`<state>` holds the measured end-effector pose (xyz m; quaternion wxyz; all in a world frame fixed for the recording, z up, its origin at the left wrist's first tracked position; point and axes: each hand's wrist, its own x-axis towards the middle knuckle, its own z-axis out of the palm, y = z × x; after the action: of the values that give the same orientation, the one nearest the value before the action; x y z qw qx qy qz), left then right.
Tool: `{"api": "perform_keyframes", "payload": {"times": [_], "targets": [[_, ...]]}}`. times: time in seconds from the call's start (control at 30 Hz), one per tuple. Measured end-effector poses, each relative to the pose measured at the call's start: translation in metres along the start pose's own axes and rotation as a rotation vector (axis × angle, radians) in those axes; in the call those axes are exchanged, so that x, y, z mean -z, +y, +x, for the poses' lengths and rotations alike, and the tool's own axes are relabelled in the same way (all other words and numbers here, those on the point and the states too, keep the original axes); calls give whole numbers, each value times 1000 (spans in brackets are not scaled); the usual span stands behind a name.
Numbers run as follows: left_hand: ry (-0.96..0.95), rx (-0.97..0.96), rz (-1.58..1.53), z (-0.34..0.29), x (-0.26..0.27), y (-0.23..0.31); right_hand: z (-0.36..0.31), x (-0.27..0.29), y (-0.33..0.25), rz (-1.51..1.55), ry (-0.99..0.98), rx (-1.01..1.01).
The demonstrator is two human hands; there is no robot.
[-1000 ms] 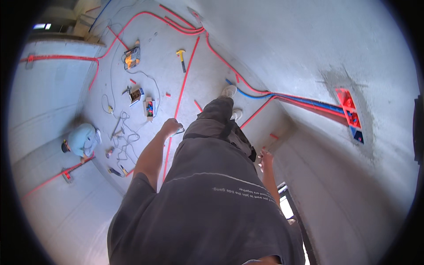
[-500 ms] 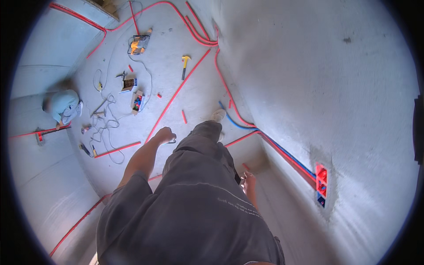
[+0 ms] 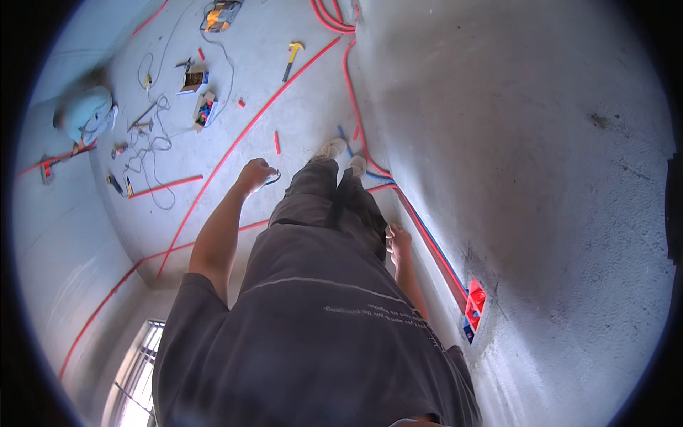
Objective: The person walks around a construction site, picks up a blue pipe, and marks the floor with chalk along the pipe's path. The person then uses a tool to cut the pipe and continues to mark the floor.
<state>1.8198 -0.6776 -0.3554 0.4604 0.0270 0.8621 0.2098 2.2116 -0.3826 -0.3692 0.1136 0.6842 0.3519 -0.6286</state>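
My left hand [image 3: 255, 175] is held out over the floor, fingers curled around a thin, dark, curved object [image 3: 273, 178]. Most of that object is hidden in the fist, so its kind does not show. Beside my trouser leg hangs my right hand [image 3: 398, 240], its fingers bent inward; whether anything lies in them I cannot make out. Beyond my two pale shoes [image 3: 331, 148] a short red pipe piece [image 3: 277, 142] lies on the floor. A long red pipe [image 3: 242, 135] runs diagonally past my left hand.
A claw hammer [image 3: 292, 61], an orange power tool [image 3: 219, 16], boxes of small parts [image 3: 205, 112] and tangled cable [image 3: 153, 142] lie on the floor. Someone in a light top [image 3: 92, 114] crouches at the left wall. Red socket boxes [image 3: 474, 306] sit in the right wall.
The whole view has shifted, with floor items now higher in the picture. Both my shoes show. My left hand has moved up a little, and a window has come into view at lower left.
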Motion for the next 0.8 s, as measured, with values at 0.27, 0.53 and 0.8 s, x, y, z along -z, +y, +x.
{"api": "perform_keyframes", "payload": {"times": [0.27,0.53,0.8], "targets": [[-8,155,51,-77,-87,-85,39,17,-35,-213,-81,178],[40,279,-235,-134,-136,-91,58,41,-38,-342,-70,193],[118,250,-224,-156,-170,-122,54,31,-49,-348,-136,232]]}}
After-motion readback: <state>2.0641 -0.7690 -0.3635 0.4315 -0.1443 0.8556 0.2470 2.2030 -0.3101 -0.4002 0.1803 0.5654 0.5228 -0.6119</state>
